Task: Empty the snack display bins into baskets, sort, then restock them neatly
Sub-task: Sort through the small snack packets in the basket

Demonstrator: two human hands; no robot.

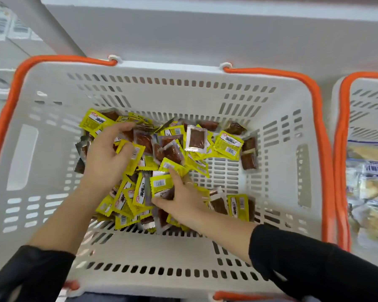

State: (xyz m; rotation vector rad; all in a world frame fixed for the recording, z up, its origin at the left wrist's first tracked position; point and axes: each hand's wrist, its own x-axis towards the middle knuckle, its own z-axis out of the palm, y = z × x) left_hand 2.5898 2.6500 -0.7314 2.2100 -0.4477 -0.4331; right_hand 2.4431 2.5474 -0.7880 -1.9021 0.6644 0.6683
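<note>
Seen from above, a white slotted plastic shopping basket with orange handles sits below a pale grey shelf front. A heap of small yellow-and-brown snack packets covers its floor. The left hand curls around several packets; the right hand pinches a yellow packet. A second orange-handled basket just beside holds blue-and-white packets.

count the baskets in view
2: the big white basket in the middle, holding yellow snack packets and both hands, and a second basket cut off at the right edge. Others may be out of frame.
</note>
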